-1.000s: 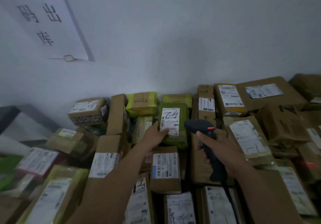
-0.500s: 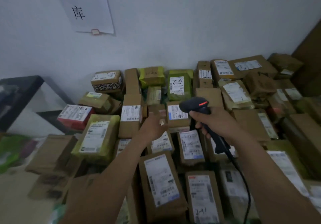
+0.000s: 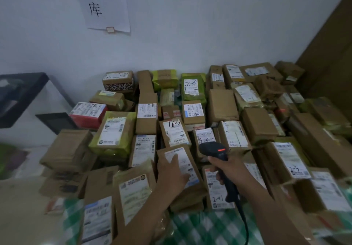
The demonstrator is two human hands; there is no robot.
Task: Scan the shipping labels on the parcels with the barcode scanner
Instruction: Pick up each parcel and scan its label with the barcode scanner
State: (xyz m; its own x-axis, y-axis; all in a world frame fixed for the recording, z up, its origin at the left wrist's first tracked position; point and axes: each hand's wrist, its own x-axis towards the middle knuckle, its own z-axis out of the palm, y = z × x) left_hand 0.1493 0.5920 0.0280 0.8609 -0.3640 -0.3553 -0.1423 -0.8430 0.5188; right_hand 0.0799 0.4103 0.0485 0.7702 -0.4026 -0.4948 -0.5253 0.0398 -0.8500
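Label (image 3: 185, 158) under left fingers (image 3: 173, 160), scanner (image 3: 214, 150) beside

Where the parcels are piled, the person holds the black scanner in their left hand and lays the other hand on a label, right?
Not quite. The scanner is gripped in the right hand, not the left. The left hand lies with straight fingers on the label of a brown parcel. The head view shows it.
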